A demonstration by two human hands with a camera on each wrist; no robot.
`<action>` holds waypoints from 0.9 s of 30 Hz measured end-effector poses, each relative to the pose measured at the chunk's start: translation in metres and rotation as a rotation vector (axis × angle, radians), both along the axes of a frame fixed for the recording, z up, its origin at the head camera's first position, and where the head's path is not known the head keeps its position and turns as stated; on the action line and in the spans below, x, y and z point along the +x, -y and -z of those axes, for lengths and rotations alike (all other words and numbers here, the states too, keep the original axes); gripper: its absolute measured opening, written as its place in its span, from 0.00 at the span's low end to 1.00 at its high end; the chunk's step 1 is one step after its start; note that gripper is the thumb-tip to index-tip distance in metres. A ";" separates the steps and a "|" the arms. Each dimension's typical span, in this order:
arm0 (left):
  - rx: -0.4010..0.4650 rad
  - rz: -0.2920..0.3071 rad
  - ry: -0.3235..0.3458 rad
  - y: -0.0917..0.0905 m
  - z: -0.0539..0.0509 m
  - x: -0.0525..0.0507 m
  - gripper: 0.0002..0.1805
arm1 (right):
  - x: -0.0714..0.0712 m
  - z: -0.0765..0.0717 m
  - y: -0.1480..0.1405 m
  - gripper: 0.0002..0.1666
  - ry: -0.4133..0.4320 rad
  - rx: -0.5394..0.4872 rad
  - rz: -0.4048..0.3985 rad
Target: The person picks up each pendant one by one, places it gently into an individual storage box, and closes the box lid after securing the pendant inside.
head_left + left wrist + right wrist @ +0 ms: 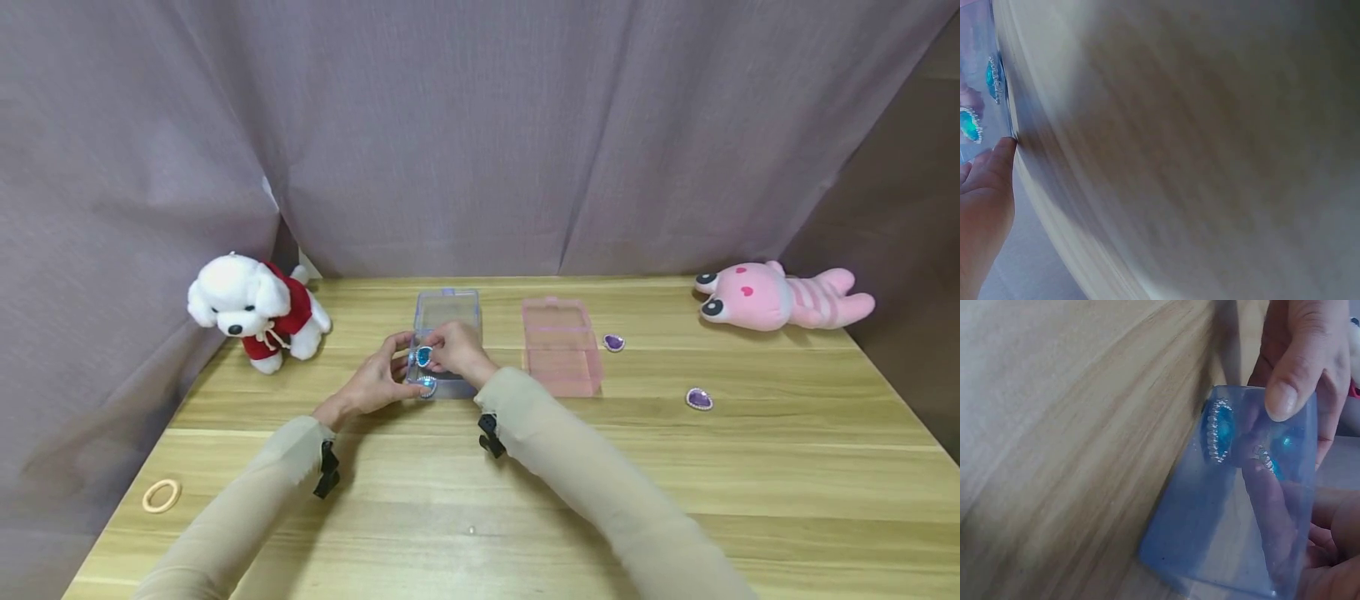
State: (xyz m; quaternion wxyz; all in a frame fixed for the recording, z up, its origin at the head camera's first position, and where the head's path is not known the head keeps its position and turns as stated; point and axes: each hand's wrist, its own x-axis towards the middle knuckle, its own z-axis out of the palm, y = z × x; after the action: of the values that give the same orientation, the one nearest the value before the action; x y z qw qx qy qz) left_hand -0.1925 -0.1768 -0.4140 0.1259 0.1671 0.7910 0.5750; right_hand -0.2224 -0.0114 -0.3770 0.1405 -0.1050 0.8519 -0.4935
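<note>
A clear bluish plastic box [459, 388] with its lid raised stands at the table's middle. My left hand [378, 379] grips its left end, thumb on the near wall and fingers around the side. With its fingers inside the box, my right hand [456, 350] pinches a blue gem [423, 357] that has a silvery beaded rim. Another blue gem [1224, 431] lies against the near wall inside, seen through the plastic in the right wrist view. Only the box's edge and both gems show in the left wrist view.
To the right stands an open pink clear box [562, 373]. Two purple gems, one farther back [613, 342] and one nearer [699, 399], lie beyond it. A white plush dog [258, 308], a pink plush toy [780, 298] and a wooden ring [161, 496] are near the table's edges.
</note>
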 end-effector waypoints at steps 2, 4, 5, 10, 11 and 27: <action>0.003 0.001 -0.004 0.000 0.000 0.000 0.50 | 0.000 0.000 0.002 0.14 -0.010 0.026 0.004; 0.002 -0.003 -0.003 0.001 0.001 0.000 0.50 | 0.001 0.001 0.003 0.15 -0.023 0.067 0.007; 0.002 -0.002 -0.002 0.001 0.001 0.000 0.50 | 0.001 0.001 0.004 0.15 -0.034 0.094 0.008; -0.005 -0.001 0.000 0.001 0.002 0.000 0.50 | 0.001 0.004 0.005 0.15 -0.088 0.213 0.015; -0.007 -0.002 -0.001 0.001 0.002 0.000 0.50 | 0.001 0.005 0.005 0.15 -0.099 0.226 0.014; 0.002 0.005 0.006 0.000 0.001 0.000 0.50 | 0.001 -0.005 -0.005 0.12 -0.202 0.357 -0.160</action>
State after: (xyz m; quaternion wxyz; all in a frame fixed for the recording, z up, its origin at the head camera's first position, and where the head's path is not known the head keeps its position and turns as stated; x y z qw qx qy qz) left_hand -0.1930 -0.1768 -0.4152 0.1298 0.1675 0.7895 0.5760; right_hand -0.2211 -0.0068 -0.3718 0.1096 -0.1944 0.9245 -0.3091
